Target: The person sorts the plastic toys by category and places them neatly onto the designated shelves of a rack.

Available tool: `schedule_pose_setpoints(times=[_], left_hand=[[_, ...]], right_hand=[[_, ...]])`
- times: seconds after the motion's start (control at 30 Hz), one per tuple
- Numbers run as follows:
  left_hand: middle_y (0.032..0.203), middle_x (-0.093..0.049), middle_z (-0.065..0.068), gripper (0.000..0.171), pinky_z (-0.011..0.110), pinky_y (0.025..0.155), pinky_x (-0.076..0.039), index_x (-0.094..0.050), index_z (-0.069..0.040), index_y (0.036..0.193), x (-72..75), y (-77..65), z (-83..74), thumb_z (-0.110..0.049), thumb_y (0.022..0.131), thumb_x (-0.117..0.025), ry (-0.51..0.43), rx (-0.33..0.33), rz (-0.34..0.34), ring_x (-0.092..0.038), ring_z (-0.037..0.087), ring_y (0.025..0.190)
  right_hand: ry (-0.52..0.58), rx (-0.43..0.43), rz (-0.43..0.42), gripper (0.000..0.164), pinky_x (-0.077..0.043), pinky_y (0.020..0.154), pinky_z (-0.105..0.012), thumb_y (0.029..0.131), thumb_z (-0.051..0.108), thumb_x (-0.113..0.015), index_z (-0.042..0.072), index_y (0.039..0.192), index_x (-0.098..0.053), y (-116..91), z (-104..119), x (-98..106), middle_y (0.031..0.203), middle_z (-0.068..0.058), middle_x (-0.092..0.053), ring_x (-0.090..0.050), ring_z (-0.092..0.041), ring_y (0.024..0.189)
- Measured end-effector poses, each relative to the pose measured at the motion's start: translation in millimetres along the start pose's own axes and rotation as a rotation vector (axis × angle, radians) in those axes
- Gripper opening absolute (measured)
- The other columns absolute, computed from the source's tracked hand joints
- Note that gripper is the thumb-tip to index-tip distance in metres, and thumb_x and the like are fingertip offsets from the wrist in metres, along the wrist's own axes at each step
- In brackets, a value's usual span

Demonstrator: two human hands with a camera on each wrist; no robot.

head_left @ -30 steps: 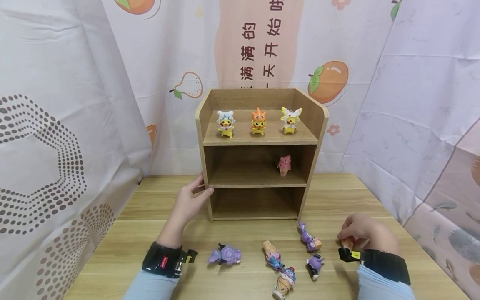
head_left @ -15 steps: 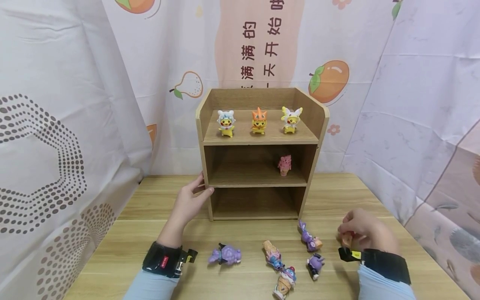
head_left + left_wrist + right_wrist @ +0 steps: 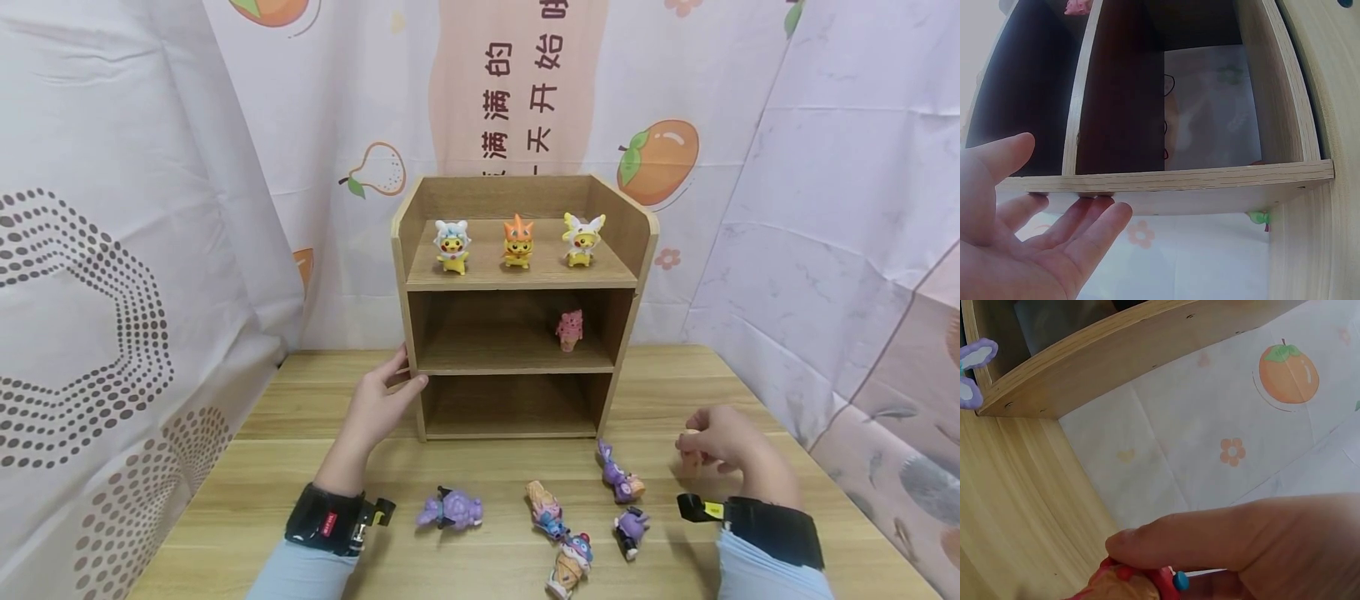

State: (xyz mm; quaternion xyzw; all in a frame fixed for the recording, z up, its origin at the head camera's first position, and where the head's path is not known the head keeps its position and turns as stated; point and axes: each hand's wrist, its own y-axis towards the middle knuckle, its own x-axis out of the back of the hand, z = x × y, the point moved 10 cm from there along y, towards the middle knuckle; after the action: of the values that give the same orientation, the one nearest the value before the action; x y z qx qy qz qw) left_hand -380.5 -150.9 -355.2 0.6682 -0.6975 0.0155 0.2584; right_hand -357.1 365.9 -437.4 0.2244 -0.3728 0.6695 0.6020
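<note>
The worktop (image 3: 262, 500) was of light wood grain, and a printed cloth (image 3: 750, 125) hung around it. At the near edge, a light blue sleeve (image 3: 303, 575) and a black band (image 3: 324, 521) were on the left arm, and the same pair was on the right. Closest lay a cone figure with blue head (image 3: 570, 567), and just beyond its head a pink-and-blue cone figure (image 3: 547, 510). To the left of them lay a purple figure with black bow (image 3: 450, 510); to the right, a small purple figure (image 3: 632, 532) and, a little farther, a long-eared purple figure (image 3: 618, 475). Beyond, at the right, the right hand (image 3: 727, 442) was narrow, pinching a red and tan figure (image 3: 1125, 587), well apart from the shelf; the hand hid much of this figure. The left hand (image 3: 377, 407) held nothing: its fingers were spread and touched the outer left side of the wooden shelf (image 3: 516, 283), while the thumb was near its front edge. On the middle level, toward the right, a pink cone figure (image 3: 570, 331) stood upright. On the top stood three yellow figures, in a white-and-blue hood (image 3: 452, 247), an orange hood (image 3: 517, 229) and a white-and-yellow hood (image 3: 582, 229). Behind, the cloth showed fruits and dark characters.
</note>
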Motion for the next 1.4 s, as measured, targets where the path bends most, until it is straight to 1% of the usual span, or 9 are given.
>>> schedule_pose_setpoints(times=[0.17, 0.43, 0.67, 0.77, 0.9, 0.97, 1.07, 1.23, 1.4], left_hand=[[0.154, -0.046, 0.016, 0.068, 0.047, 0.095, -0.055, -0.04, -0.008, 0.156, -0.5, -0.3, -0.2, -0.026, 0.098, -0.07, -0.001, 0.003, 0.003, -0.057, 0.036, 0.129], [0.153, -0.046, 0.017, 0.068, 0.047, 0.094, -0.055, -0.041, -0.008, 0.156, 0.2, -0.1, -0.1, -0.026, 0.098, -0.071, 0.002, -0.008, -0.003, -0.057, 0.036, 0.128], [0.152, -0.048, 0.016, 0.067, 0.047, 0.094, -0.055, -0.042, -0.007, 0.155, 0.6, -0.4, 0.0, -0.025, 0.098, -0.071, -0.003, -0.004, -0.007, -0.058, 0.035, 0.128], [0.153, -0.047, 0.017, 0.067, 0.047, 0.094, -0.055, -0.042, -0.007, 0.155, 0.6, -0.3, -0.2, -0.025, 0.098, -0.071, -0.002, -0.005, -0.006, -0.057, 0.035, 0.128], [0.153, -0.047, 0.017, 0.068, 0.047, 0.095, -0.055, -0.041, -0.007, 0.156, 0.3, -0.3, -0.2, -0.026, 0.098, -0.071, 0.002, -0.004, -0.003, -0.057, 0.036, 0.128], [0.153, -0.047, 0.017, 0.068, 0.047, 0.095, -0.055, -0.041, -0.007, 0.156, 0.4, -0.5, -0.5, -0.026, 0.098, -0.071, 0.002, -0.002, -0.003, -0.057, 0.035, 0.128], [0.153, -0.047, 0.016, 0.067, 0.047, 0.094, -0.055, -0.041, -0.008, 0.155, 0.7, -0.3, -0.6, -0.025, 0.098, -0.071, 0.0, -0.003, -0.005, -0.058, 0.035, 0.128], [0.152, -0.048, 0.016, 0.067, 0.047, 0.094, -0.055, -0.042, -0.008, 0.155, 0.9, 0.0, -0.6, -0.025, 0.098, -0.071, -0.002, -0.011, -0.008, -0.058, 0.036, 0.127], [0.153, -0.047, 0.017, 0.067, 0.047, 0.094, -0.055, -0.042, -0.008, 0.155, 0.7, -0.4, 0.4, -0.027, 0.098, -0.071, 0.001, -0.011, -0.006, -0.058, 0.036, 0.127]], right_hand=[[-0.016, 0.037, -0.04, 0.049, -0.057, 0.065, -0.045, 0.092, 0.025, -0.075, -0.01, 0.12, -0.055, -1.1, 6.8, 6.7, 0.084, -0.006, -0.068, -0.063, -0.025, 0.081], [-0.058, 0.141, -0.13, 0.058, -0.058, 0.063, -0.043, 0.093, 0.022, -0.072, -0.017, 0.129, -0.049, -6.2, 27.5, 20.0, 0.078, -0.004, -0.071, -0.065, -0.032, 0.089], [-0.105, 0.205, -0.212, 0.057, -0.055, 0.066, -0.041, 0.092, 0.024, -0.075, -0.014, 0.128, -0.054, -13.9, 45.6, 28.9, 0.087, -0.008, -0.069, -0.061, -0.03, 0.086], [-0.133, 0.225, -0.239, 0.056, -0.054, 0.069, -0.044, 0.092, 0.026, -0.075, -0.013, 0.127, -0.056, -17.7, 52.8, 31.9, 0.091, -0.008, -0.068, -0.06, -0.033, 0.09], [-0.154, 0.239, -0.254, 0.055, -0.054, 0.073, -0.05, 0.094, 0.027, -0.073, -0.011, 0.128, -0.056, -21.5, 60.2, 33.3, 0.081, -0.001, -0.073, -0.063, -0.036, 0.097], [-0.159, 0.243, -0.261, 0.054, -0.054, 0.074, -0.05, 0.095, 0.027, -0.072, -0.01, 0.129, -0.055, -22.7, 63.2, 33.4, 0.076, 0.003, -0.073, -0.065, -0.035, 0.097], [-0.167, 0.249, -0.275, 0.054, -0.054, 0.072, -0.048, 0.095, 0.028, -0.072, -0.009, 0.13, -0.055, -24.8, 67.4, 35.2, 0.077, 0.004, -0.073, -0.067, -0.031, 0.092], [-0.185, 0.254, -0.314, 0.053, -0.053, 0.07, -0.046, 0.095, 0.032, -0.072, -0.004, 0.131, -0.056, -28.5, 74.2, 38.9, 0.091, -0.006, -0.074, -0.067, -0.028, 0.087], [-0.164, 0.272, -0.378, 0.05, -0.054, 0.071, -0.052, 0.094, 0.031, -0.074, -0.001, 0.13, -0.058, -32.8, 81.4, 43.7, 0.106, -0.019, -0.072, -0.071, -0.033, 0.089]])
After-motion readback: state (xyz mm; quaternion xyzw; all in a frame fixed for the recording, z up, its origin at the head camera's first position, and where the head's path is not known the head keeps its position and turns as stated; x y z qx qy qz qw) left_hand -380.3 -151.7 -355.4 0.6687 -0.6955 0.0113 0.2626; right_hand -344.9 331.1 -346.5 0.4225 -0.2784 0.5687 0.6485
